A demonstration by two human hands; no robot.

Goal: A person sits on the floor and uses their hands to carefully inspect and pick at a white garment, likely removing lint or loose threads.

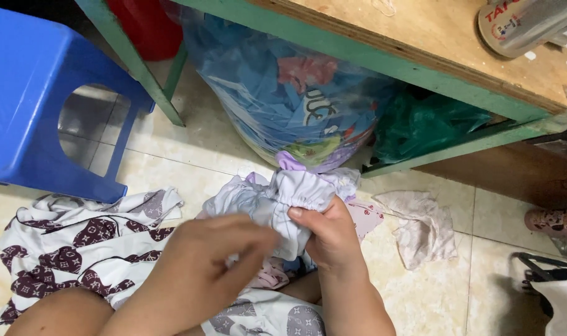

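A: Where is the garment?

B: In the right hand (333, 233). It pinches the pale garment (283, 202) at the gathered elastic edge, thumb on top, fingers clenched beneath. The cloth bunches up and away from that hand, toward the clear bag (283, 93).

A: Which way does it run?

B: The gathered edge lies roughly left to right across the thumb, so its free length reaches toward the left hand (215, 261).

A: And that hand?

B: Blurred. It sits just beside the right one, nearer the viewer, fingers curled toward the cloth's lower fold. I cannot tell whether it grips or merely touches. The right is clearly the holding hand.

A: Around them?

B: Patterned fabric (84, 242) left of the left hand, a rag (423, 227) right of the right hand, a blue stool (28, 93) far left.
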